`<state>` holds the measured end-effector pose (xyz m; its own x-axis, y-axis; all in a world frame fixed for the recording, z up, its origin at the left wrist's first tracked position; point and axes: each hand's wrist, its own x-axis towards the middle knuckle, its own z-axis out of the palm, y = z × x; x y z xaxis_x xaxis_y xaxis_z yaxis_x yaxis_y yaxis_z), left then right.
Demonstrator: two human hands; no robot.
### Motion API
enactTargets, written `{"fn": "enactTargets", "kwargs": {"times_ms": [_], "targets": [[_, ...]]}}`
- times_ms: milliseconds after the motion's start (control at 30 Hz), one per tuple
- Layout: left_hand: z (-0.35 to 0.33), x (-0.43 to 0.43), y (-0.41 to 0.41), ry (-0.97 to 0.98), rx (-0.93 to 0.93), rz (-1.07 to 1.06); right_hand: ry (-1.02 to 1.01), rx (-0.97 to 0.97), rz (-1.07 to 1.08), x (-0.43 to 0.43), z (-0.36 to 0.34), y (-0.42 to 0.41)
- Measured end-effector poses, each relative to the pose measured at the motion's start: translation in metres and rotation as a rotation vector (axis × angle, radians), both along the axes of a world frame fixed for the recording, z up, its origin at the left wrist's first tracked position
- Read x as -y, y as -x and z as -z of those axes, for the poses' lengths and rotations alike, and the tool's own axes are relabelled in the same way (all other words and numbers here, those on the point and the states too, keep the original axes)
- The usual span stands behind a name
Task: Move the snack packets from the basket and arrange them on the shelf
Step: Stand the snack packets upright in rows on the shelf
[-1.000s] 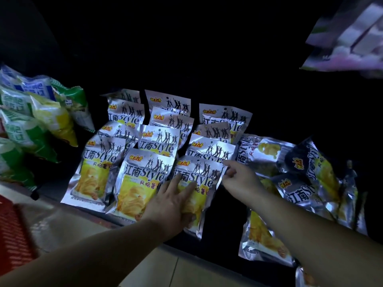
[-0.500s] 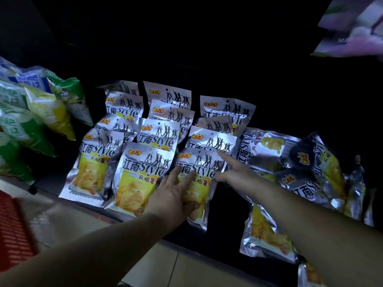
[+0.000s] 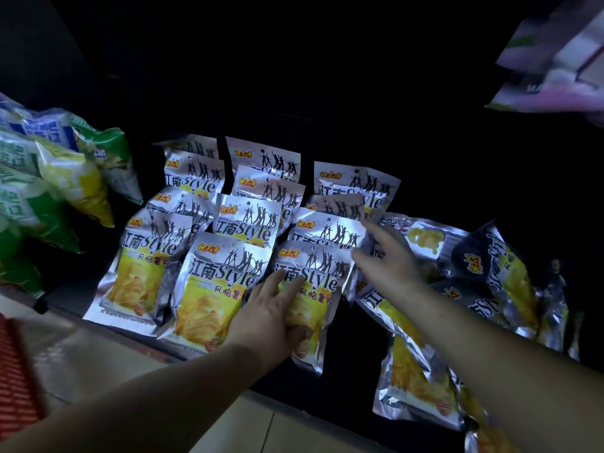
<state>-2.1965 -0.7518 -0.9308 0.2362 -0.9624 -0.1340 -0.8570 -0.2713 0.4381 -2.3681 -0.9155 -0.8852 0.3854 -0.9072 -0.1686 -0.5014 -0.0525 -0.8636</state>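
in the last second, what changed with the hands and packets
The right hand opened from a loose curl and reached farther back, now spread beside the second-row packet. The left hand stayed resting on the front packet; nothing else shifted.

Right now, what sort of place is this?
Probably a shop aisle being restocked: identical silver-and-yellow foil crisp packets lined in rows on a dark shelf, green-and-yellow snack bags piled beside them, and a red basket at lower left.
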Motion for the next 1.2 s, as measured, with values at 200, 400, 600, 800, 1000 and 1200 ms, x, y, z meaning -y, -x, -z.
{"fn": "enactTargets", "kwargs": {"times_ms": [200,400,600,800,1000,1200], "targets": [[0.005,0.003,-0.005,0.043,-0.068,-0.042,-0.023,-0.038,-0.047,0.023,-0.019,-0.012],[0.008,0.002,-0.004,0.075,-0.084,-0.053,-0.069,0.051,0.013,0.039,-0.016,-0.018],[0.009,0.005,-0.006,0.046,-0.091,-0.068,-0.180,0.084,-0.004,0.044,-0.011,-0.028],[0.009,0.004,-0.008,0.033,-0.087,-0.061,-0.250,0.037,-0.047,0.038,-0.008,-0.031],[-0.015,0.009,-0.004,-0.046,0.071,-0.026,-0.045,-0.051,-0.011,0.022,-0.029,-0.001],[-0.057,0.020,0.008,-0.060,0.149,0.090,-0.096,-0.316,-0.098,-0.002,-0.075,0.058]]}}
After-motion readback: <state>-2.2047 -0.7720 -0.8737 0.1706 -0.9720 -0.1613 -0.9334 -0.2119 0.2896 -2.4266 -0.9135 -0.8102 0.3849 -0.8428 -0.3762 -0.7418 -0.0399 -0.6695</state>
